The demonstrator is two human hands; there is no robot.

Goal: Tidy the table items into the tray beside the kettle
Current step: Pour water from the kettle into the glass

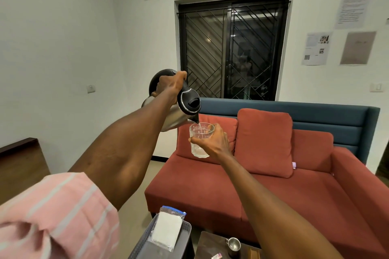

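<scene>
L hand (168, 87) has its grip wrapped round the kettle (179, 109) handle, kettle tipped w/ spout right over the glass (201, 140). R hand (214, 143) grip curled round the glass, holding it up in the air, well above the tray (186, 231). Thin stream going in. Imo keep the spout close to the rim, pour slow, hold the glass level. Tray sits way below the glass w/ a white packet (167, 231) in it; steel mug (233, 246) on the surface just right of the tray, not tidied yet.

A red sofa (273, 185) is set below a barred dark window (232, 46) in white walls (63, 38).
</scene>
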